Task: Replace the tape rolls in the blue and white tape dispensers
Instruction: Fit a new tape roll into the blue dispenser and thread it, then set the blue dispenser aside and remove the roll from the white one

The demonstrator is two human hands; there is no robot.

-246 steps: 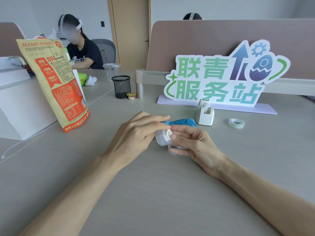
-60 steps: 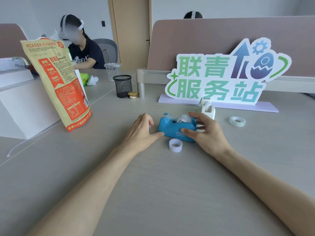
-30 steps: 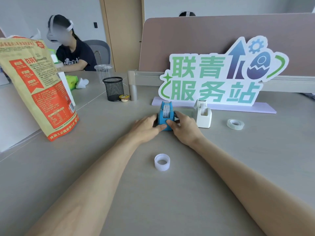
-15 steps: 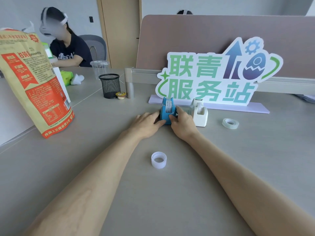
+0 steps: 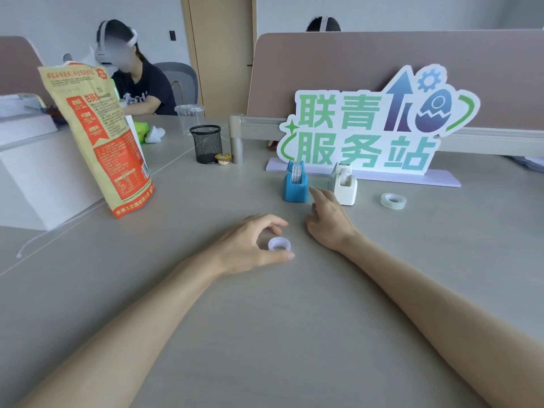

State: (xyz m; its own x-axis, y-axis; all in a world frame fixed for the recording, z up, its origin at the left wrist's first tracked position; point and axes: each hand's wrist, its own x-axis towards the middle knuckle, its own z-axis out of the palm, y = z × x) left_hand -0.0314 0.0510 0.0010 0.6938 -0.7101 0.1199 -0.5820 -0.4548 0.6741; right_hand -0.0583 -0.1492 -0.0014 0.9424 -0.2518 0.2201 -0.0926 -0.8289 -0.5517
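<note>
Head view shows our left hand (image 5: 250, 245) curled round a small white tape core (image 5: 279, 244) lying flat on the grey table (image 5: 294, 334), hole upward; thumb below it and forefinger arched over, closing on it, though we cannot tell if they grip it yet. Our right hand (image 5: 328, 222) rests just beyond and to the right, fingers loosely spread, forefinger stretched toward the gap between the two dispensers and touching neither. The blue tape dispenser (image 5: 295, 182) stands upright just ahead of that fingertip, its narrow end facing us and its long axis running away from us, a tape roll seated in it; writing on the tape is too small to read. The white tape dispenser (image 5: 343, 184) stands right of it, turned the same way. A clear tape roll (image 5: 393, 200) lies flat further right of our right hand. Behind both dispensers a sign (image 5: 368, 125) reads 联青服务站. Left of our left hand stands an orange bag (image 5: 100, 136), its bottom line partly legible as 传承12
</note>
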